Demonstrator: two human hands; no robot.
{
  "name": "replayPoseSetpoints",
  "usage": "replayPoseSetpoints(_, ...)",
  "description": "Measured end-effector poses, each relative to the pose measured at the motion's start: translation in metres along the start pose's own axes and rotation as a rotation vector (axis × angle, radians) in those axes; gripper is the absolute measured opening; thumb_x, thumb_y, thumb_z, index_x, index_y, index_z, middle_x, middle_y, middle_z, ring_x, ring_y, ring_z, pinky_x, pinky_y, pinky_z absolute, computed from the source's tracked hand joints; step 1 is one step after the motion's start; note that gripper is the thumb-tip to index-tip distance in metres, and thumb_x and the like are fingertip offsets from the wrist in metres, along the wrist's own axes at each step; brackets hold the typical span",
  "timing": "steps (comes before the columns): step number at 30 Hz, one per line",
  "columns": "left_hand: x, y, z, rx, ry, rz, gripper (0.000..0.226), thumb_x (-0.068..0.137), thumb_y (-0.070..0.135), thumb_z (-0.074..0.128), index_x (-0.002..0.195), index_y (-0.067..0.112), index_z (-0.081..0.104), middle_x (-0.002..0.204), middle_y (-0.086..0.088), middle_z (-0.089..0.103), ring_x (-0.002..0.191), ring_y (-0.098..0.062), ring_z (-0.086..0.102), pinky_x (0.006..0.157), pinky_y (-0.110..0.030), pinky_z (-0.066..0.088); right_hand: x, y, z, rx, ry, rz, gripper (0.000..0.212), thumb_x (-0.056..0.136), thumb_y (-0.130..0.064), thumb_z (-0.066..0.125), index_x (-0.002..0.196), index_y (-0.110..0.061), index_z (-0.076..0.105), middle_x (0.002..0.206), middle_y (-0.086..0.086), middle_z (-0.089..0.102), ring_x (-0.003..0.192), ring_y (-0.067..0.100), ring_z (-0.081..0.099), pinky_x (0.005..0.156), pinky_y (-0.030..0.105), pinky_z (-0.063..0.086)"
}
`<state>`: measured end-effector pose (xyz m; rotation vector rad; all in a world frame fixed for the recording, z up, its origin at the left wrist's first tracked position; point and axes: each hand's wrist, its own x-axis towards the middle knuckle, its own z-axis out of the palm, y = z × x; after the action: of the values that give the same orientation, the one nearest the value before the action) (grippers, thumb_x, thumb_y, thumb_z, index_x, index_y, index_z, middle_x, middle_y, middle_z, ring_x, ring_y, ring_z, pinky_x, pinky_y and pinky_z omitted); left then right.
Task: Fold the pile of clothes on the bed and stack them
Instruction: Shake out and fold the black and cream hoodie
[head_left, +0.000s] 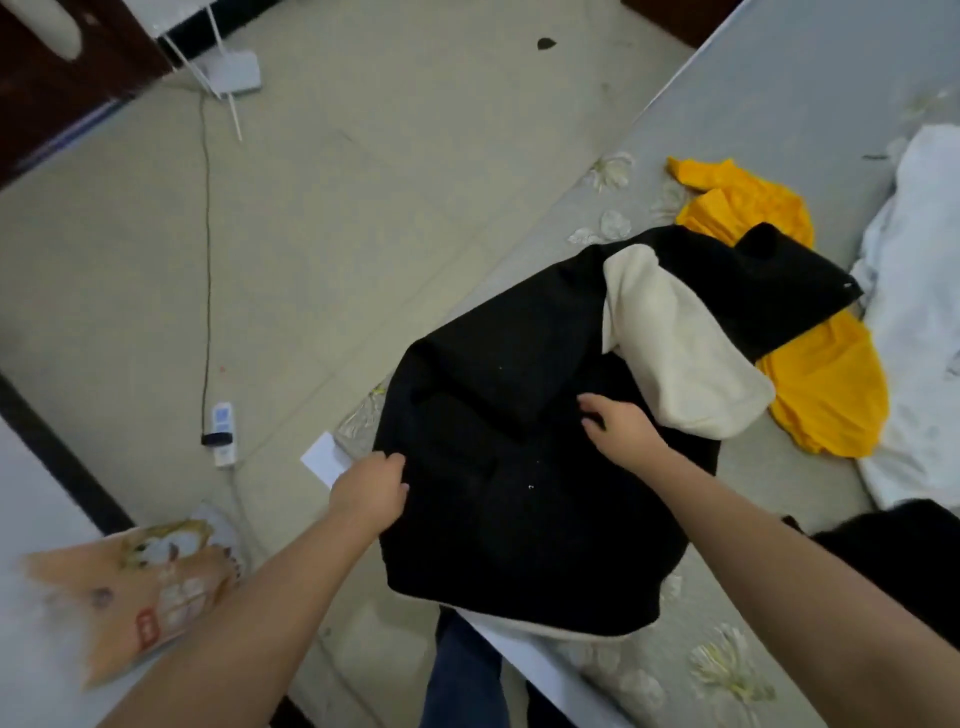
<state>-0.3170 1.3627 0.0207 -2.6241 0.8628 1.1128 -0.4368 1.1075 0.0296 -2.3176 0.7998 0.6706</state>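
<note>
A black garment with a cream sleeve lies spread at the bed's near edge, partly overhanging it. My left hand grips the garment's left edge with curled fingers. My right hand pinches a fold of black fabric near the middle, just below the cream sleeve. A yellow garment lies crumpled beyond, partly under the black one. White cloth is heaped at the right.
The bed has a grey floral sheet. Another dark garment lies at the lower right. On the floor are a power strip with a cable, a white paper and a printed bag.
</note>
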Motion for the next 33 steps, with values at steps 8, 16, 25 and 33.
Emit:
replayPoseSetpoints(8,0.058,0.099,-0.013,0.02,0.234,0.271,0.067,0.093,0.04,0.047,0.147,0.018,0.014,0.15,-0.005,0.022,0.137,-0.02,0.023,0.108,-0.029,0.029,-0.016,0.084,-0.005,0.029,0.4,0.319,0.065,0.086,-0.027,0.062,0.14,-0.007,0.032,0.136,0.016,0.043,0.119,0.03,0.046,0.097,0.036,0.039)
replayPoseSetpoints(16,0.128,0.153,-0.019,0.081,0.337,0.262,0.024,0.061,0.019,0.086,0.067,0.007,0.066,0.067,-0.007,0.062,0.06,-0.025,0.061,0.052,-0.031,0.047,0.038,0.135,-0.057,0.212,0.512,0.554,0.084,0.082,-0.036,0.066,0.145,-0.014,0.016,0.132,0.016,0.048,0.114,0.032,0.052,0.087,0.037,0.044)
replayPoseSetpoints(25,0.155,0.137,-0.104,-0.426,0.733,0.005,0.025,0.094,0.011,0.046,0.103,-0.009,0.056,0.105,-0.029,0.056,0.1,-0.041,0.051,0.079,-0.044,0.036,0.092,0.14,-0.1,0.136,0.466,0.39,0.019,0.088,-0.009,0.045,0.087,-0.001,0.062,0.096,0.022,0.064,0.095,0.034,0.058,0.075,0.029,0.04)
replayPoseSetpoints(33,0.182,0.141,-0.147,-0.105,0.742,0.037,0.051,0.066,-0.017,0.057,0.116,-0.009,0.053,0.11,-0.035,0.053,0.097,-0.05,0.053,0.077,-0.053,0.045,0.144,0.083,-0.223,0.621,0.602,-0.206,0.057,0.095,-0.001,0.038,0.146,-0.015,0.016,0.151,0.004,0.024,0.139,0.015,0.02,0.106,0.012,0.014)
